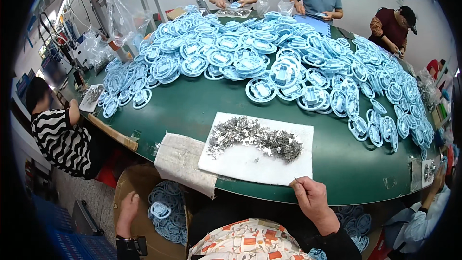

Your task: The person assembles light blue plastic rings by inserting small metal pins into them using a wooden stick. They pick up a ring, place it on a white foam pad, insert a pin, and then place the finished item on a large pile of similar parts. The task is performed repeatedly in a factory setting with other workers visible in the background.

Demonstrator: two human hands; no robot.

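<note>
My left hand (pixel 129 208) is at the inner side of a cardboard box (pixel 126 183), its fingers loosely curled with nothing seen in them. Beside it in the box lies a light blue oval plastic part (pixel 160 210) on a heap of the same parts. At the near right corner of a white mat (pixel 231 166) is my right hand (pixel 312 197), thumb and forefinger pinched together. What the pinch holds, if anything, is too small to make out. A pile of small silvery metal pieces (pixel 255 137) spreads across the mat.
Blue plastic parts (pixel 221 58) are heaped across the green table (pixel 159 110). A pale cloth (pixel 185 161) hangs over the near edge beside the mat. Several co-workers sit or stand around the table. More blue parts (pixel 353 221) lie below it at right.
</note>
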